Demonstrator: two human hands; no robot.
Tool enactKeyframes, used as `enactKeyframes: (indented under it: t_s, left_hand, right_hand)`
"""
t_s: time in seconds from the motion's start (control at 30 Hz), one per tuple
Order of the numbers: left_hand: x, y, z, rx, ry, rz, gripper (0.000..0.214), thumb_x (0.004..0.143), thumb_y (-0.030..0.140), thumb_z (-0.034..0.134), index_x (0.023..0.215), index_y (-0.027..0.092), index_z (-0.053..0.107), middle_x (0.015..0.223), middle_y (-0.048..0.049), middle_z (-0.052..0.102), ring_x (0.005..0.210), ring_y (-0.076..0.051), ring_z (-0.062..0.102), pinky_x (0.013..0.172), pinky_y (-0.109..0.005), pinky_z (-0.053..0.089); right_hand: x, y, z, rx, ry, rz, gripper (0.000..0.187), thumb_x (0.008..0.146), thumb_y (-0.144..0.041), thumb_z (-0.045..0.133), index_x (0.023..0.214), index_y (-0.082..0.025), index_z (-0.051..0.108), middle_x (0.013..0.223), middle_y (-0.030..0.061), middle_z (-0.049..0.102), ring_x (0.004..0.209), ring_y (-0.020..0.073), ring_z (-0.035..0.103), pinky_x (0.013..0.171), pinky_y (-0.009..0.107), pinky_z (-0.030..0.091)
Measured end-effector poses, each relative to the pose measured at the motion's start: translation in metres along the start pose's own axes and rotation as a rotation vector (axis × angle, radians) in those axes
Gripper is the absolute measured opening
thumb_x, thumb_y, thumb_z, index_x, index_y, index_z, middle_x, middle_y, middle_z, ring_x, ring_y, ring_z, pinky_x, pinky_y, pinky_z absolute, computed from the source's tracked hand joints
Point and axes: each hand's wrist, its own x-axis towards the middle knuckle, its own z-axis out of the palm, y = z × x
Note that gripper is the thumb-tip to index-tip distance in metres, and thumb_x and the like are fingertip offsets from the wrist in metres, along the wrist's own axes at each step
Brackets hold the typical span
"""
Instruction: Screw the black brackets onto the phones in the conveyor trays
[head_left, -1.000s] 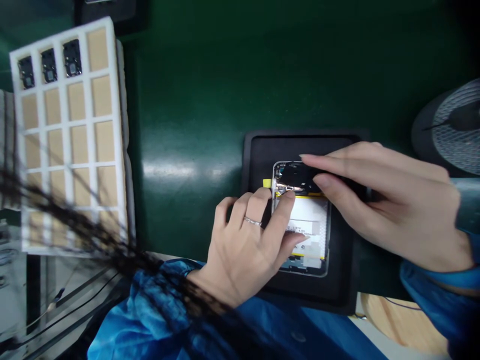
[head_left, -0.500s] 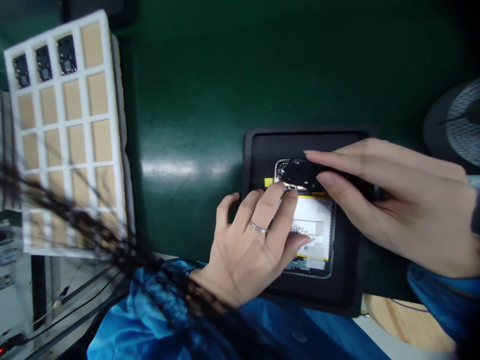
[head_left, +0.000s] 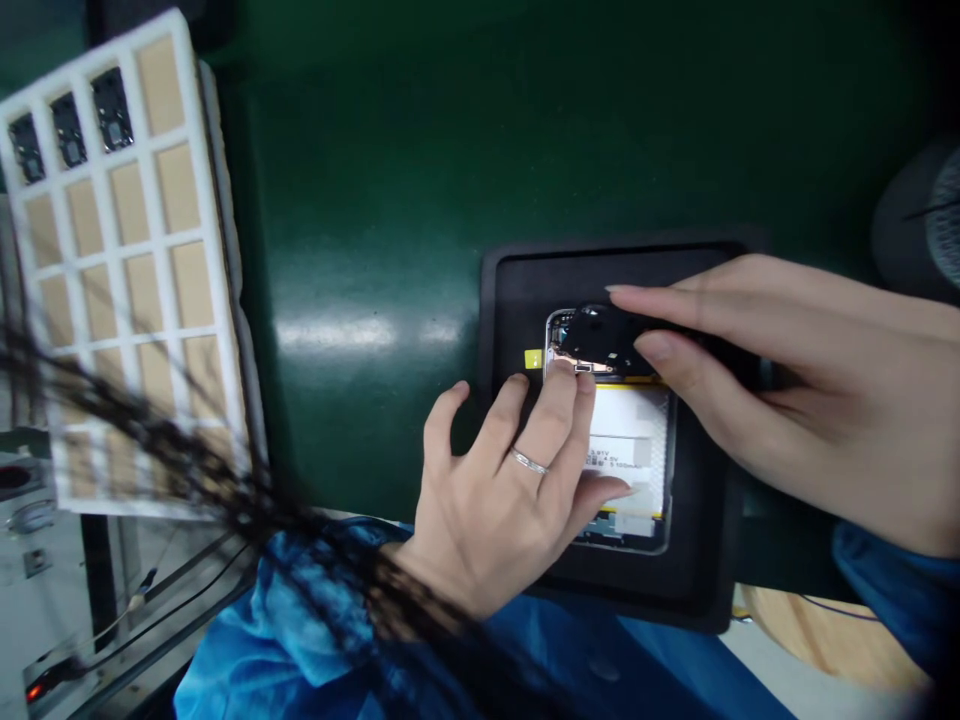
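An opened phone [head_left: 630, 450] with its white battery showing lies in a black holder tray [head_left: 517, 290] on the green mat. My left hand [head_left: 510, 490] rests on the phone's left side, fingers stretched flat, fingertips pressing near its top edge. My right hand [head_left: 787, 390] comes in from the right with fingers extended, their tips pressing a small black cover part [head_left: 600, 335] onto the phone's top end. A small yellow tab [head_left: 533, 359] sticks out at the phone's upper left.
A white foam grid tray [head_left: 127, 270] stands at the left, with three small black parts [head_left: 69, 125] in its top row. A dark round object [head_left: 922, 220] sits at the right edge. Dark hair strands [head_left: 187, 450] and blue sleeves [head_left: 315, 640] cross the lower view.
My left fingers have slid slightly up toward the phone's top edge. The view has shifted, so the foam tray and round object sit further out; my right hand stays on the black part.
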Motion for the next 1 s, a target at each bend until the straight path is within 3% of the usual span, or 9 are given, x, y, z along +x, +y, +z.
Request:
enactKeyframes:
  t_s: [0.17, 0.4, 0.63, 0.83, 1.0]
  left_hand:
    - [0.001, 0.002, -0.007, 0.097, -0.059, 0.062, 0.052, 0.123, 0.052, 0.054, 0.156, 0.017, 0.074, 0.159, -0.0071, 0.077, 0.13, -0.027, 0.08, 0.107, -0.05, 0.067]
    - [0.002, -0.001, -0.008, 0.101, -0.055, 0.104, 0.059, 0.125, 0.052, 0.045, 0.162, 0.013, 0.069, 0.157, -0.007, 0.078, 0.128, -0.026, 0.08, 0.117, -0.044, 0.062]
    - [-0.002, -0.012, 0.0, -0.119, -0.058, 0.018, 0.075, 0.123, 0.066, 0.037, 0.162, 0.008, 0.065, 0.159, -0.0096, 0.077, 0.137, -0.026, 0.076, 0.115, -0.053, 0.06]
    - [-0.001, -0.011, -0.002, -0.142, -0.076, 0.022, 0.072, 0.122, 0.066, 0.046, 0.157, 0.008, 0.069, 0.159, -0.0121, 0.076, 0.134, -0.029, 0.076, 0.114, -0.057, 0.058]
    - [-0.001, -0.011, -0.003, -0.138, -0.095, 0.002, 0.075, 0.121, 0.07, 0.042, 0.156, 0.011, 0.072, 0.157, -0.016, 0.077, 0.132, -0.032, 0.078, 0.114, -0.056, 0.06]
  right_hand:
    - [0.0, 0.0, -0.001, 0.003, -0.011, -0.004, 0.034, 0.101, -0.027, 0.048, 0.13, -0.018, 0.062, 0.118, 0.0066, 0.066, 0.105, 0.0095, 0.063, 0.089, 0.031, 0.048]
    - [-0.002, 0.0, -0.003, 0.004, -0.031, 0.038, 0.036, 0.1, -0.03, 0.048, 0.132, -0.021, 0.061, 0.119, 0.006, 0.064, 0.107, 0.0108, 0.062, 0.092, 0.032, 0.049]
    - [-0.002, 0.002, -0.001, 0.009, -0.011, 0.017, 0.035, 0.1, -0.032, 0.047, 0.13, -0.021, 0.062, 0.117, 0.0057, 0.065, 0.104, 0.0113, 0.063, 0.089, 0.032, 0.049]
    - [-0.002, 0.0, -0.002, 0.013, -0.02, 0.009, 0.035, 0.1, -0.031, 0.048, 0.13, -0.021, 0.062, 0.118, 0.0064, 0.065, 0.105, 0.0123, 0.063, 0.088, 0.033, 0.048]
    - [0.0, 0.0, -0.003, 0.02, -0.023, 0.007, 0.035, 0.1, -0.032, 0.047, 0.13, -0.022, 0.062, 0.117, 0.0064, 0.066, 0.103, 0.0132, 0.063, 0.087, 0.034, 0.048]
